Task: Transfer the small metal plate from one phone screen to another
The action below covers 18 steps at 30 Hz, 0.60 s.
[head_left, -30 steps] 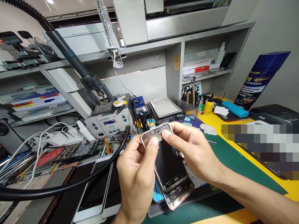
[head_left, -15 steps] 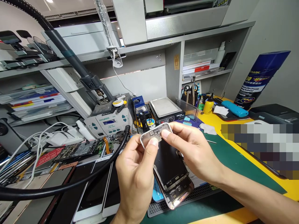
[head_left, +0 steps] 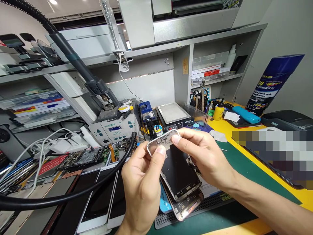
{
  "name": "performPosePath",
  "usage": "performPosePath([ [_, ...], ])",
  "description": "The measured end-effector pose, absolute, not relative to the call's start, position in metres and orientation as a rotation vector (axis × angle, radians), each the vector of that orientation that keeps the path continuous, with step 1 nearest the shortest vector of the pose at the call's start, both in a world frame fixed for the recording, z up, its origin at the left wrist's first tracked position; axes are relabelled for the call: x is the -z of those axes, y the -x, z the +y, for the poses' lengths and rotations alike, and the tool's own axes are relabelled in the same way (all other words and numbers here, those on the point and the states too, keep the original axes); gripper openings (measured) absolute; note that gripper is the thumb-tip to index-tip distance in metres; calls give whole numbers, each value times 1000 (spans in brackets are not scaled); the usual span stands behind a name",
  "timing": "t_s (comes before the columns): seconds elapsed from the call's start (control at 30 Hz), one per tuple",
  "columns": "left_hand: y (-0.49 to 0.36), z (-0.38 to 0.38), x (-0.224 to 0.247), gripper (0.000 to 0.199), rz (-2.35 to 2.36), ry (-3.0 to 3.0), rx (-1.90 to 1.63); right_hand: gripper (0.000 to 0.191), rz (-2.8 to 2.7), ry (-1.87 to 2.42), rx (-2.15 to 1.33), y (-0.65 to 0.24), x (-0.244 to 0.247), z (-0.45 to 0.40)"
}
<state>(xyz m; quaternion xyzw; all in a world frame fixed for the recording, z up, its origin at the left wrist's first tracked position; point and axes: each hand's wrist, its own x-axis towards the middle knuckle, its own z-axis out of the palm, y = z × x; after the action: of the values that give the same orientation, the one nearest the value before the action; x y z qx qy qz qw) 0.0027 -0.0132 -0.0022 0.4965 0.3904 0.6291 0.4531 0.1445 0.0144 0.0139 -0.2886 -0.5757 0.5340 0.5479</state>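
Both hands hold the far, rounded end of an opened phone [head_left: 182, 171] over the desk. A dark panel faces up inside it, and its near end shows exposed metal parts and connectors. My left hand [head_left: 145, 179] is closed on the phone's far left corner, thumb on top. My right hand [head_left: 207, 156] is closed at the far right corner. Its thumb presses on a thin metal blade [head_left: 167, 142] with printed lettering, which lies flat across the far end of the phone. The fingers underneath are mostly hidden.
A perforated dark mat [head_left: 162, 222] and a blue item [head_left: 165, 202] lie below the phone on a green work mat [head_left: 244, 169]. At left, a black hose [head_left: 80, 194] crosses several phone screens [head_left: 94, 209]. Behind stand a soldering station [head_left: 114, 129] and a heating plate [head_left: 173, 112].
My right thumb has shifted slightly to the right, uncovering more of the blade's lettering. The phone's near end has moved a little, and my left hand has barely moved.
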Motion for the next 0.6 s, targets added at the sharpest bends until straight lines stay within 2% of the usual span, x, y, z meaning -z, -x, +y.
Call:
performPosePath([
  [0.23, 0, -12, 4, 13, 945, -1267, -1550, 27, -1384, 690, -1264, -146, -14, 16],
  [0.43, -1, -10, 5, 18, 948, -1270, -1542, 33, -1409, 758, -1197, -144, -13, 14],
  [0.6, -1, -10, 5, 17, 972, -1263, -1560, 33, -1327, 725, -1341, -141, -13, 13],
])
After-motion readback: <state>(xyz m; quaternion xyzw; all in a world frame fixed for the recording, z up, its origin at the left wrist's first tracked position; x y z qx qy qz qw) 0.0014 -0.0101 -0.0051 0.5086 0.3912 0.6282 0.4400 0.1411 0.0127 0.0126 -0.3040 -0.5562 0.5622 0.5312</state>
